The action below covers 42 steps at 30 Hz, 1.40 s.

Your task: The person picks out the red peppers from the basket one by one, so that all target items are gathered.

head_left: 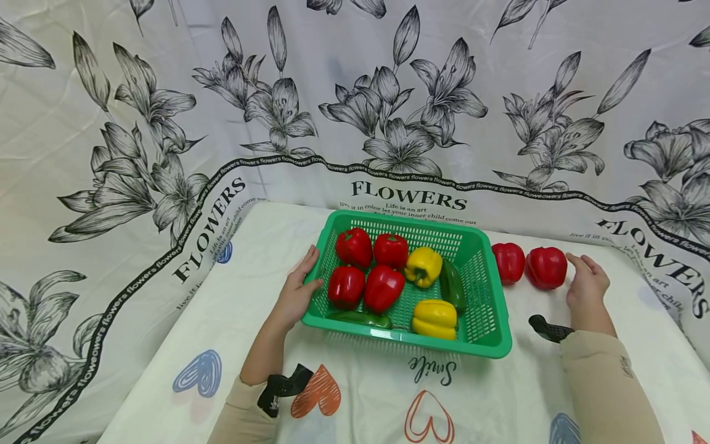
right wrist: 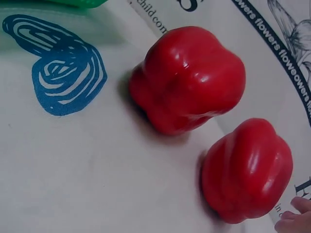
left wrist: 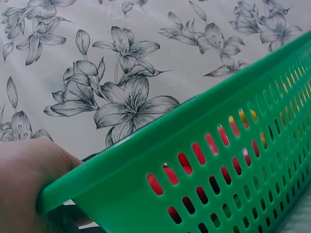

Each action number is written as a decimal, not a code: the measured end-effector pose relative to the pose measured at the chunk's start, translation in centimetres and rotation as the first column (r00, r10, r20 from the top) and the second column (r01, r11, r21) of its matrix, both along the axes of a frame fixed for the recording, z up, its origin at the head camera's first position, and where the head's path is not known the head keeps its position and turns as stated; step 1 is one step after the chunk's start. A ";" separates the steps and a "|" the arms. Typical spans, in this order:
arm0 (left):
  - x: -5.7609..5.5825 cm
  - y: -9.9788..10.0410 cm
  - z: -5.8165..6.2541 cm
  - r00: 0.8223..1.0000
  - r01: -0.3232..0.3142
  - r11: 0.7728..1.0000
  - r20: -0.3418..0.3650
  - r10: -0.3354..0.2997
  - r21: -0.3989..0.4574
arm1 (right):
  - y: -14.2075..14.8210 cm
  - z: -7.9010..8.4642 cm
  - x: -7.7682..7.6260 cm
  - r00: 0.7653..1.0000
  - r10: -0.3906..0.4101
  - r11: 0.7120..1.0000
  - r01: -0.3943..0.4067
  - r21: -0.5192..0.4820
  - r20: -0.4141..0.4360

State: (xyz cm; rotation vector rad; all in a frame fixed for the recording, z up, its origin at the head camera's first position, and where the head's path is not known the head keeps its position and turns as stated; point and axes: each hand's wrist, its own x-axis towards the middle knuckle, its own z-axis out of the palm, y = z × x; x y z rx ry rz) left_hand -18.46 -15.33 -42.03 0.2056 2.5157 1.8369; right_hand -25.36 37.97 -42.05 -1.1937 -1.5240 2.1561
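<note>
Though loose, pepper (head_left: 546, 269) beside right hand (head_left: 589, 286).

By the head camera the scene is viewed from above, forward and down, with the whole basket (head_left: 399, 335) taken in. From the left wrist, the basket's outer wall (left wrist: 116, 201) is faced very closely, with flowered cloth (left wrist: 131, 109) behind. From the right wrist, two red peppers (right wrist: 194, 73) are viewed closely from above; these are shared with the head view.
</note>
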 end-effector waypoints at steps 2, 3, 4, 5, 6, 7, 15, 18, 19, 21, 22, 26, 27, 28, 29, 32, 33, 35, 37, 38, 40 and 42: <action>0.0 0.0 0.0 1.000 -0.002 1.000 -0.002 0.002 -0.001 | 0.2 0.0 -0.1 1.000 0.005 1.000 -0.005 0.003 0.002; 0.1 0.0 0.0 1.000 -0.006 1.000 -0.003 0.006 -0.003 | 0.5 -0.1 -0.2 1.000 0.010 1.000 -0.010 0.004 0.005; 0.1 0.0 0.0 1.000 -0.010 1.000 -0.002 0.010 -0.007 | 1.0 -0.7 -0.4 1.000 0.022 1.000 -0.022 0.004 0.000; 0.0 -0.1 -0.1 1.000 -0.013 1.000 -0.001 0.013 -0.011 | 1.9 -1.6 -1.0 1.000 0.031 1.000 -0.031 0.003 -0.004; 0.0 -0.1 -0.1 1.000 -0.015 1.000 0.000 0.015 -0.016 | 2.7 -2.4 -1.4 0.999 0.043 0.999 -0.043 0.007 -0.013; 0.0 -0.1 0.0 1.000 -0.017 1.000 0.002 0.017 -0.021 | 2.9 -2.5 -1.5 0.999 0.050 0.999 -0.050 0.007 -0.009; 0.1 -0.1 0.2 1.000 -0.017 1.000 0.008 0.017 -0.018 | 1.0 0.2 -0.4 0.994 0.105 0.994 -0.105 0.021 -0.003; 0.2 -0.1 0.3 1.000 -0.017 1.000 0.006 0.017 -0.013 | 0.8 0.7 -0.3 0.992 0.124 0.992 -0.123 0.035 -0.034; 0.2 -0.1 0.3 1.000 -0.017 1.000 0.005 0.017 -0.012 | 0.7 0.8 -0.3 0.990 0.132 0.991 -0.130 0.031 -0.051; 0.2 -0.1 0.3 1.000 -0.015 1.000 0.005 0.015 -0.008 | 0.2 1.3 -0.1 0.985 0.155 0.988 -0.153 0.039 -0.076; 0.2 -0.1 0.3 1.000 -0.014 1.000 0.005 0.014 -0.005 | -0.2 1.6 0.1 0.981 0.169 0.985 -0.166 0.044 -0.090; 0.2 -0.1 0.3 1.000 -0.010 1.000 0.000 0.010 -0.003 | -2.4 3.5 1.0 0.955 0.261 0.965 -0.259 0.034 -0.140; 0.2 -0.1 0.2 1.000 -0.010 1.000 0.000 0.010 -0.002 | -2.9 3.9 1.2 0.947 0.283 0.959 -0.283 0.025 -0.152; 0.2 -0.1 0.2 1.000 -0.010 1.000 -0.001 0.010 -0.002 | -3.4 4.4 1.4 0.937 0.306 0.951 -0.309 0.007 -0.168; 0.2 -0.1 0.2 1.000 -0.010 1.000 -0.002 0.010 -0.001 | -3.8 4.8 1.6 0.926 0.332 0.941 -0.338 -0.006 -0.181; 0.1 0.0 0.1 1.000 -0.008 1.000 0.001 0.008 0.005 | -4.7 5.7 1.8 0.889 0.402 0.908 -0.417 -0.028 -0.218; 0.1 0.0 0.0 1.000 -0.006 1.000 0.003 0.006 0.006 | -5.0 6.0 1.9 0.876 0.424 0.896 -0.442 -0.033 -0.228; 0.1 0.0 0.0 1.000 -0.004 1.000 0.007 0.004 0.002 | -5.6 6.5 2.0 0.840 0.489 0.863 -0.506 -0.013 -0.236; 0.1 0.0 0.0 1.000 -0.006 1.000 0.012 0.006 -0.004 | -6.4 7.1 2.1 0.790 0.567 0.816 -0.578 0.025 -0.232; 0.1 -0.1 0.0 1.000 -0.008 1.000 0.014 0.008 -0.007 | -6.9 7.4 2.1 0.763 0.605 0.789 -0.614 0.040 -0.229; 0.1 -0.2 0.0 1.000 -0.013 1.000 0.017 0.014 -0.014 | -8.0 8.0 2.1 0.688 0.694 0.715 -0.693 0.091 -0.212; 0.1 -0.2 0.0 1.000 -0.016 1.000 0.019 0.017 -0.015 | -9.3 8.8 2.1 0.609 0.774 0.632 -0.763 0.139 -0.175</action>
